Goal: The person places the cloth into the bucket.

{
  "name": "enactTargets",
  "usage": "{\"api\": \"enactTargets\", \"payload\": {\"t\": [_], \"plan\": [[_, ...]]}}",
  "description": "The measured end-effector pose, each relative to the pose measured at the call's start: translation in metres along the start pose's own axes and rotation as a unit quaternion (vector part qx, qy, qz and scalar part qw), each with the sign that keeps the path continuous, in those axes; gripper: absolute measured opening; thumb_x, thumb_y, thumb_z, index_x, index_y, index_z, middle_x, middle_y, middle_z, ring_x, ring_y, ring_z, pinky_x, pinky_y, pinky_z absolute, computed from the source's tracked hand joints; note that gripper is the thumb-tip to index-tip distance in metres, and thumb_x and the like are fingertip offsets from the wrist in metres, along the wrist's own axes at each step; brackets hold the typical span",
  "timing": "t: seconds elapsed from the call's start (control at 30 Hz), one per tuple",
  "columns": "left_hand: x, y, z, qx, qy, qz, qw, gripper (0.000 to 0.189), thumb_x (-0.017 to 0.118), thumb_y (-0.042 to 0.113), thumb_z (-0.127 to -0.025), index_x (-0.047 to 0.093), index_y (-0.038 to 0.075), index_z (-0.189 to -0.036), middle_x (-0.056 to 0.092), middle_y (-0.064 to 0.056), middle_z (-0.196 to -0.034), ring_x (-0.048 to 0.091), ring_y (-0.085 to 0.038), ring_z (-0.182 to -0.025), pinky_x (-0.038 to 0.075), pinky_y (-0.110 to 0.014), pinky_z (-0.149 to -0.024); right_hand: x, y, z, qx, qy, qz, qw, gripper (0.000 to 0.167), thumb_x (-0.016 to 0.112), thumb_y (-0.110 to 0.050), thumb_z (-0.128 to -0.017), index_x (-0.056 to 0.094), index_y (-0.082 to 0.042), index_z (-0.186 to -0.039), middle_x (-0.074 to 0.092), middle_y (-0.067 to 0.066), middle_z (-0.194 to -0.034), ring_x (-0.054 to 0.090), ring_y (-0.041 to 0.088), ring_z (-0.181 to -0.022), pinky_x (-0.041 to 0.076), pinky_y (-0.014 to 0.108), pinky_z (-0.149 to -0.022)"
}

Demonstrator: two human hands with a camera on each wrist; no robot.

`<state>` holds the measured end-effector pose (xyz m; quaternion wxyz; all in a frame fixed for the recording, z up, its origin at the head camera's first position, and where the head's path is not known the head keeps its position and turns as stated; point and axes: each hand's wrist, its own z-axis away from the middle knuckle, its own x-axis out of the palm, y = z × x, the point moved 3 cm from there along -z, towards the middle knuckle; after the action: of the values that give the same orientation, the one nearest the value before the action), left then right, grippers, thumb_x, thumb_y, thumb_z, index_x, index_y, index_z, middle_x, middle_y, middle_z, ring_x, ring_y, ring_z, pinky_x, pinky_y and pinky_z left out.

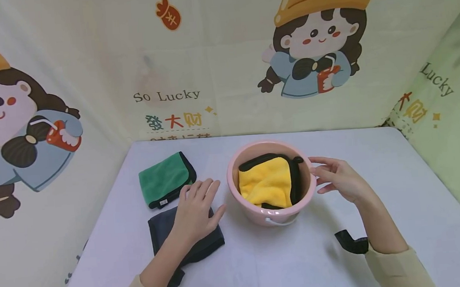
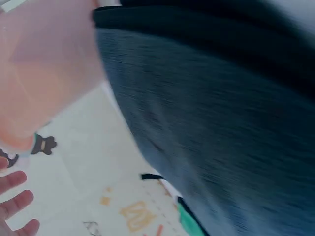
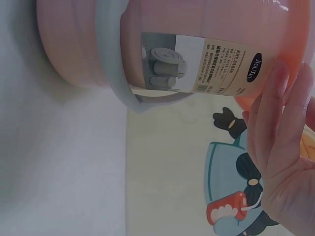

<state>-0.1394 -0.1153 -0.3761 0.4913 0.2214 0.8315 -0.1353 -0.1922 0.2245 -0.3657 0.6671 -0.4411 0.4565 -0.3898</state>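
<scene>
A pink bucket (image 1: pixel 257 217) stands on the table with a folded yellow cloth (image 1: pixel 266 183), edged in black, inside it. My right hand (image 1: pixel 340 178) is at the bucket's right side, its extended fingers touching the wall near the rim. The right wrist view shows those fingers (image 3: pixel 275 108) lying along the bucket beside its printed label (image 3: pixel 226 69). Over a dark navy cloth (image 1: pixel 161 226) is my left hand (image 1: pixel 195 217), fingers extended and holding nothing. That navy cloth (image 2: pixel 197 108) fills much of the left wrist view, blurred.
A folded green cloth (image 1: pixel 164 179) with black edging lies behind the navy one. The bucket's pale handle (image 1: pixel 279 222) hangs down in front. Black straps (image 1: pixel 353 242) show at the wrists. A cartoon-printed curtain (image 1: pixel 225 72) surrounds the white table (image 1: pixel 262 265).
</scene>
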Motion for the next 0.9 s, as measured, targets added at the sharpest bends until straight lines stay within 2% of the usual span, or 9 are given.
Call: {"api": "enactTargets", "payload": {"t": [0.13, 0.4, 0.67, 0.9], "plan": [[0.007, -0.007, 0.015, 0.010, -0.027, -0.016, 0.9995, 0.065, 0.062, 0.049, -0.075, 0.050, 0.014, -0.129, 0.054, -0.009, -0.125, 0.047, -0.028, -0.112, 0.035, -0.052, -0.093, 0.000, 0.001, 0.000, 0.001, 0.001, 0.002, 1.0000, 0.060, 0.058, -0.027, -0.090, 0.034, 0.002, -0.137, 0.067, 0.006, -0.095, 0.065, 0.015, -0.075, 0.055, 0.032, -0.062], [0.020, -0.015, 0.040, 0.013, -0.098, -0.025, 0.9948, 0.074, 0.060, 0.057, -0.072, 0.045, 0.018, -0.134, 0.047, -0.007, -0.133, 0.041, -0.028, -0.121, 0.031, -0.057, -0.097, 0.001, 0.002, -0.001, -0.006, 0.004, 0.009, 0.9999, 0.059, 0.057, -0.026, -0.090, 0.034, 0.002, -0.137, 0.066, 0.009, -0.097, 0.065, 0.015, -0.076, 0.055, 0.033, -0.062], [0.026, -0.026, 0.055, 0.024, -0.153, -0.025, 0.9875, 0.082, 0.060, 0.061, -0.069, 0.042, 0.018, -0.136, 0.039, -0.007, -0.140, 0.033, -0.028, -0.128, 0.021, -0.058, -0.103, 0.001, -0.001, 0.000, -0.003, -0.001, 0.008, 1.0000, 0.059, 0.057, -0.025, -0.091, 0.034, 0.002, -0.137, 0.065, 0.012, -0.098, 0.065, 0.015, -0.076, 0.055, 0.032, -0.062], [0.031, -0.033, 0.065, 0.037, -0.189, -0.036, 0.9807, 0.083, 0.061, 0.062, -0.067, 0.044, 0.017, -0.135, 0.041, -0.007, -0.139, 0.033, -0.029, -0.129, 0.024, -0.057, -0.102, 0.002, -0.001, 0.001, -0.004, -0.001, 0.006, 1.0000, 0.058, 0.057, -0.025, -0.091, 0.034, 0.002, -0.137, 0.065, 0.010, -0.097, 0.065, 0.015, -0.076, 0.055, 0.033, -0.062]]}}
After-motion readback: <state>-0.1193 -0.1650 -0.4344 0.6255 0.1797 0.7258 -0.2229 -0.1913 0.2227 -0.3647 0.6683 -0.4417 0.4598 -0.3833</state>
